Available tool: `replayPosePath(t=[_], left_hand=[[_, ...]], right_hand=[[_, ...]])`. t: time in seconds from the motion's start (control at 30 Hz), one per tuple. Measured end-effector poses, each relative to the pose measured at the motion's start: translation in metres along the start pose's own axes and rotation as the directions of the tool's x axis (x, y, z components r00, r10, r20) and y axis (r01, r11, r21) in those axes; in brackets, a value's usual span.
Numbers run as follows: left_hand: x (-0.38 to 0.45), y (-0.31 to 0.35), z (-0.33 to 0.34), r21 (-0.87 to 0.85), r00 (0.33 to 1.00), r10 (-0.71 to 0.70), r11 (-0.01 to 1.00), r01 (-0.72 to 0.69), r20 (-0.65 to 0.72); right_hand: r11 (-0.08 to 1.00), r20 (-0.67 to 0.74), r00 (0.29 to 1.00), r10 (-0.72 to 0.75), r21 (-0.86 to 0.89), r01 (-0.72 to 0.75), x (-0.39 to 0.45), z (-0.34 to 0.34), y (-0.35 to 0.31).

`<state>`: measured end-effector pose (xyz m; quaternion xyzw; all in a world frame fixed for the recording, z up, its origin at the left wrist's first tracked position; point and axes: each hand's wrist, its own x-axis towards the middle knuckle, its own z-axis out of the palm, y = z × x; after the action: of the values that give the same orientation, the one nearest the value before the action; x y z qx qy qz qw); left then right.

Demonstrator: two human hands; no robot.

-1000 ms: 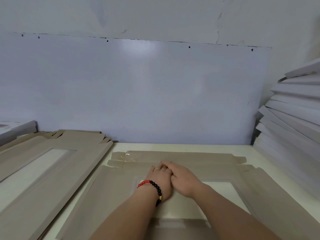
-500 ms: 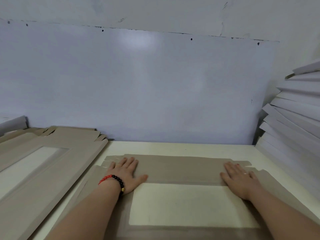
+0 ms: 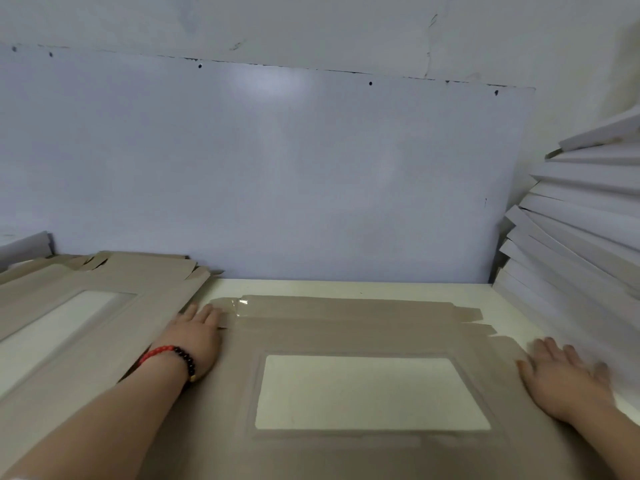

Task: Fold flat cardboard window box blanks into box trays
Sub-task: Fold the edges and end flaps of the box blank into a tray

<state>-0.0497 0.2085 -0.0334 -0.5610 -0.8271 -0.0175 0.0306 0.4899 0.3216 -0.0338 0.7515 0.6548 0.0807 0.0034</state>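
Cream tabletop, grey backboard behind. I see the window box blank lying flat on it. Left hand and right hand, clasped mid-blank a second ago, now press flat-fingered at its opposite ends. Crease smoothed, I judge; side flaps next.

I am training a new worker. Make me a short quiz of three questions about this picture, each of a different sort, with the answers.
1. True or false: the left hand lies flat on the cardboard blank.
2. Which wrist wears the red and black bead bracelet? A) left B) right C) neither
3. Fill in: the stack of blanks lies to the ___ of the blank being worked on.

Key: 1 true; 2 A; 3 left. The right hand also lies flat, fingers straight, at the blank's right edge.
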Motion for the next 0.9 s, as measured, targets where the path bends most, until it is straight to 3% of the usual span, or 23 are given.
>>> replayPosePath(t=[0.1, 0.17, 0.2, 0.27, 0.33, 0.4, 0.5, 0.53, 0.63, 0.7, 0.77, 0.83, 0.9], left_hand=[[-0.021, 0.046, -0.037, -0.204, 0.989, 0.106, 0.971, -0.126, -0.106], [-0.049, 0.076, -0.055, -0.303, 0.959, 0.174, 0.923, -0.239, -0.224], [-0.071, 0.089, -0.058, -0.317, 0.935, 0.251, 0.891, -0.324, -0.249], [-0.117, 0.109, -0.055, -0.325, 0.872, 0.453, 0.809, -0.490, -0.188], [-0.163, 0.116, -0.043, -0.226, 0.802, 0.590, 0.773, -0.593, -0.089], [-0.195, 0.110, -0.031, -0.054, 0.718, 0.694, 0.716, -0.696, -0.051], [-0.220, 0.092, -0.024, 0.099, 0.715, 0.698, 0.714, -0.694, -0.020], [-0.224, 0.084, -0.023, 0.098, 0.716, 0.698, 0.714, -0.693, -0.026], [-0.231, 0.072, -0.029, 0.001, 0.747, 0.665, 0.747, -0.665, 0.022], [-0.231, 0.066, -0.041, -0.032, 0.801, 0.596, 0.803, -0.595, 0.056], [-0.224, 0.059, -0.039, 0.043, 0.831, 0.555, 0.830, -0.556, 0.028], [-0.222, 0.059, -0.041, 0.094, 0.855, 0.502, 0.852, -0.515, 0.132], [-0.219, 0.058, -0.041, 0.146, 0.873, 0.472, 0.861, -0.487, 0.124]], right_hand=[[0.989, -0.143, 0.983, -0.119, -0.105, 0.104, -0.025, -0.037, -0.038], [0.955, -0.203, 0.934, -0.294, -0.020, 0.296, -0.060, -0.056, -0.076], [0.910, -0.215, 0.894, -0.392, 0.053, 0.412, -0.083, -0.062, -0.093], [0.741, -0.305, 0.739, -0.600, 0.135, 0.657, -0.139, -0.059, -0.117], [0.581, -0.392, 0.587, -0.709, 0.148, 0.800, -0.192, -0.048, -0.125], [0.508, -0.387, 0.487, -0.783, 0.054, 0.860, -0.221, -0.030, -0.119], [0.447, -0.332, 0.396, -0.856, -0.093, 0.889, -0.228, -0.016, -0.090], [0.447, -0.318, 0.419, -0.850, -0.017, 0.894, -0.225, -0.024, -0.081], [0.621, -0.190, 0.648, -0.737, 0.189, 0.761, -0.222, -0.039, -0.056], [0.660, -0.051, 0.678, -0.733, 0.187, 0.727, -0.210, -0.048, -0.034], [0.668, -0.141, 0.684, -0.716, 0.147, 0.729, -0.196, -0.037, -0.013], [0.707, -0.049, 0.714, -0.698, 0.108, 0.699, -0.191, -0.036, -0.006], [0.723, -0.042, 0.724, -0.688, 0.044, 0.689, -0.186, -0.034, -0.004]])
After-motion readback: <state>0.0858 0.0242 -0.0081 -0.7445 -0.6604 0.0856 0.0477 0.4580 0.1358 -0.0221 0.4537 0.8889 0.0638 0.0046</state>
